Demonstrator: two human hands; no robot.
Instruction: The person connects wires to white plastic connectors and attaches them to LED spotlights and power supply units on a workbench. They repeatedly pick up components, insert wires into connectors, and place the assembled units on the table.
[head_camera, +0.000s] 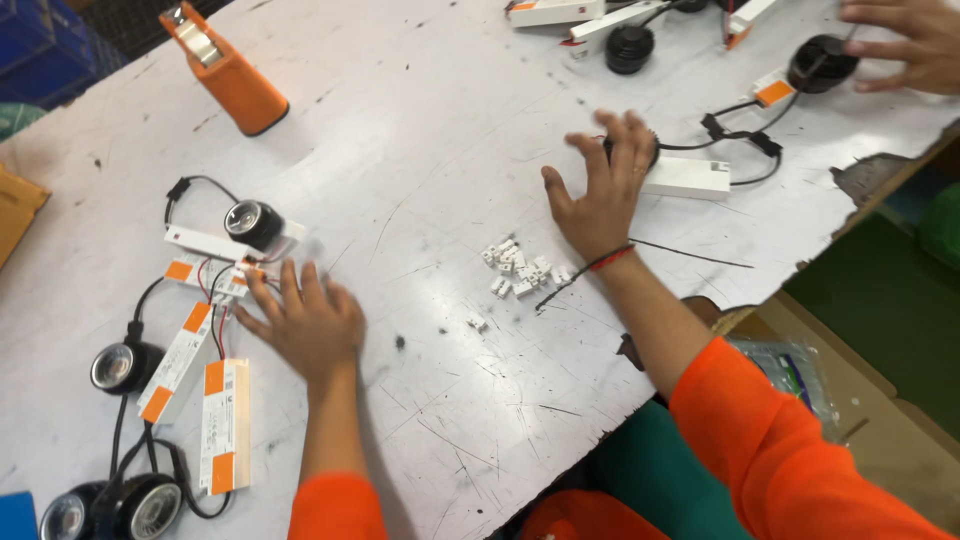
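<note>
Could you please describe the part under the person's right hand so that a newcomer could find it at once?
Start at the scratched white worktable and go to its right half, where the right hand lies flat. Under its fingers sits a round black spotlight, wired to a plain white rectangular driver box. Unlike the neighbouring boxes, this one shows no orange label.

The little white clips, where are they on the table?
In the head view, the little white clips lie in a loose pile on the white table, just left of the right hand's wrist, with the left hand farther left.
</note>
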